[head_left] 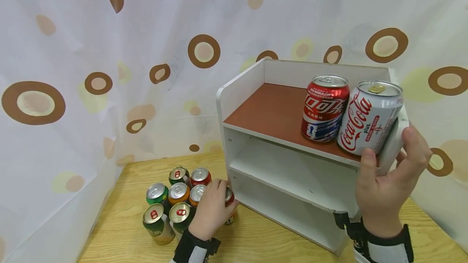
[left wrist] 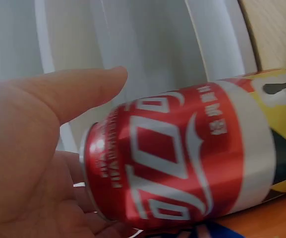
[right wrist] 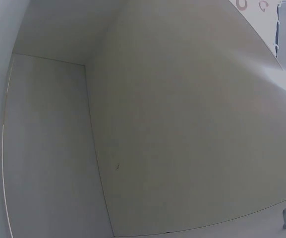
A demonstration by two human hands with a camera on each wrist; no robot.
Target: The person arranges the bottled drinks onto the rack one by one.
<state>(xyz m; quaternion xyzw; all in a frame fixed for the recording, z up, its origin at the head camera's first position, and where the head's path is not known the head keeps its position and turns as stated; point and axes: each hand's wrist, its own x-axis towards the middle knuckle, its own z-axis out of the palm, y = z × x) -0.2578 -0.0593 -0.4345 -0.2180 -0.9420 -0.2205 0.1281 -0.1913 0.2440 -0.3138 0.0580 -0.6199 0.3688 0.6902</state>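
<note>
My left hand reaches around the top of a red Coca-Cola can beside the cabinet. In the left wrist view the thumb lies straight, a little apart from the can, and the other fingers are partly behind it. A white Coca-Cola Plus can stands at the right end of the cabinet's brown top, next to a red-and-blue cola can. My right hand is at that corner: the thumb tip meets the white can's lower front, the other fingers lie along the outside of the side panel.
Several more cans, among them a green-and-gold one and an orange one, stand grouped on the wooden table left of the cabinet. Two lower white shelves face forward. A patterned curtain hangs behind.
</note>
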